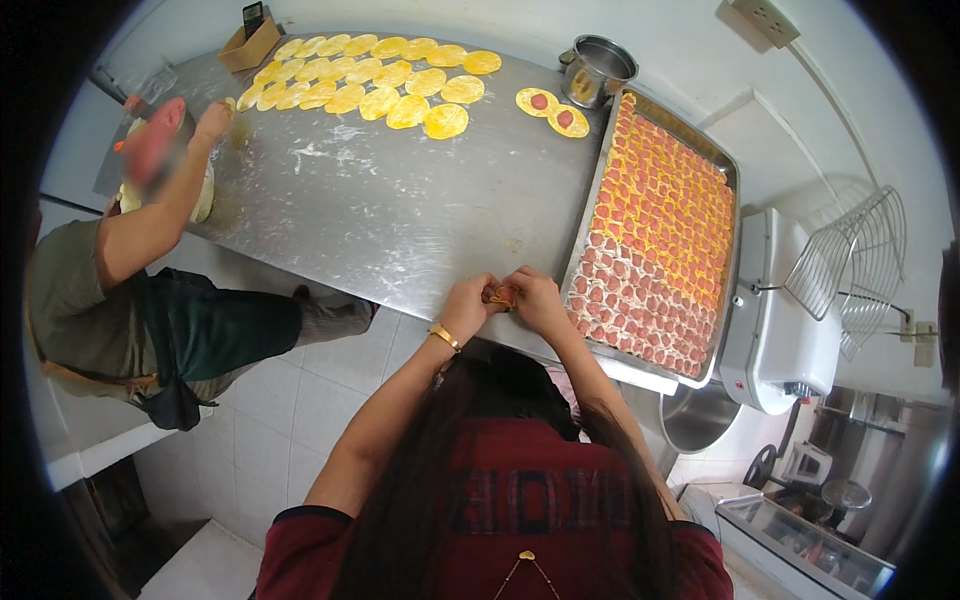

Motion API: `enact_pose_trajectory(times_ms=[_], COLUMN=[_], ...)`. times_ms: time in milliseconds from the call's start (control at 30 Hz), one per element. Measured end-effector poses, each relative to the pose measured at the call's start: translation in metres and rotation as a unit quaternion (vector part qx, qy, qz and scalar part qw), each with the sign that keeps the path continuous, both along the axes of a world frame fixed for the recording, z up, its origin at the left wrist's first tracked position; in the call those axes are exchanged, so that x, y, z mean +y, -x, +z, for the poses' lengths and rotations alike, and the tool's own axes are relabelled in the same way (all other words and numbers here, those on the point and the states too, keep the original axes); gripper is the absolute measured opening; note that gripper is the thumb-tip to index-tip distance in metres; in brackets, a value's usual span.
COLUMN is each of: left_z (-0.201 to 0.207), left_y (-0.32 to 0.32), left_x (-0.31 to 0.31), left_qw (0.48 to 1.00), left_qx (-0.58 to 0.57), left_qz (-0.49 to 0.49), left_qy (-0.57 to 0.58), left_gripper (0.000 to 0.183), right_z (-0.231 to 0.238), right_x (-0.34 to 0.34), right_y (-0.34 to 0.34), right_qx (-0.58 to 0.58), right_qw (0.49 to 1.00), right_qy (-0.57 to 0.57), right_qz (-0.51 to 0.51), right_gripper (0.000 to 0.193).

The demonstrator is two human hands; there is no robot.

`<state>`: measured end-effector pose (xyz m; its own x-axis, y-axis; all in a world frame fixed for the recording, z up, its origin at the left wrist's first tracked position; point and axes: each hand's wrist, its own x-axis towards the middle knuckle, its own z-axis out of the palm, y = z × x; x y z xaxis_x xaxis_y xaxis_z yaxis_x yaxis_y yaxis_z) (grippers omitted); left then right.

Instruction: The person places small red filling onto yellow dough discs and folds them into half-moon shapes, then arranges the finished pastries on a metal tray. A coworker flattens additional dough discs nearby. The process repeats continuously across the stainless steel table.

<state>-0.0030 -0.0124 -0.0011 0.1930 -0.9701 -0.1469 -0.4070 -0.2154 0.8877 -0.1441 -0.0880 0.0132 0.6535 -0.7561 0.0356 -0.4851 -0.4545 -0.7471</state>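
Observation:
At the near edge of the steel table [370, 200], a small dumpling [503, 296] of yellow dough round reddish meat is pinched between my two hands. My left hand [468, 308], with a gold bracelet at its wrist, closes on it from the left. From the other side, the fingers of my right hand [533, 297] press on the dough and partly hide it. Just right of my hands is a large metal tray [577, 262] packed with rows of open-topped dumplings [660, 230], yellow at the far part and paler near me. Two yellow wrappers [552, 110] with meat balls lie beyond my hands.
Several flat yellow wrappers [378, 102] lie in overlapping rows at the far left. A metal pot [598, 72] stands behind the tray. Left, a co-worker [120, 250] reaches over the table beside reddish meat [155, 150]. A white machine [780, 310] and wire rack [850, 260] stand right.

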Motion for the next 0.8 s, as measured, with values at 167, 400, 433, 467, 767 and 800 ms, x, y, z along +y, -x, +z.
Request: enact_pose_trajectory(times_ms=[167, 400, 433, 467, 767, 800], left_z=[0.004, 0.004, 0.003, 0.003, -0.002, -0.002], left_y=[-0.003, -0.001, -0.001, -0.001, 0.0, 0.0], left_x=[0.002, -0.003, -0.002, -0.001, 0.007, 0.006], left_qw=[0.999, 0.993, 0.994, 0.995, 0.999, 0.998], left_qx=[0.034, -0.111, -0.099, -0.086, -0.034, -0.044], left_qz=[-0.01, -0.044, -0.041, -0.039, -0.03, -0.035], left_qy=[0.003, 0.001, 0.009, 0.016, 0.021, 0.015], left_gripper=[0.023, 0.025, 0.025, 0.025, 0.027, 0.027], right_z=[0.006, 0.001, 0.002, 0.002, 0.001, 0.001], right_x=[0.002, 0.002, 0.001, 0.0, 0.012, 0.012], right_y=[0.009, 0.001, 0.001, 0.002, 0.002, 0.003], right_qx=[0.022, -0.014, -0.02, -0.026, 0.021, 0.003], right_qw=[0.999, 1.0, 0.999, 0.999, 0.999, 1.0], right_qy=[0.041, -0.007, -0.019, -0.031, -0.029, -0.026], right_qz=[0.021, 0.017, 0.022, 0.028, -0.003, 0.001], right_gripper=[0.017, 0.014, 0.014, 0.014, 0.014, 0.014])
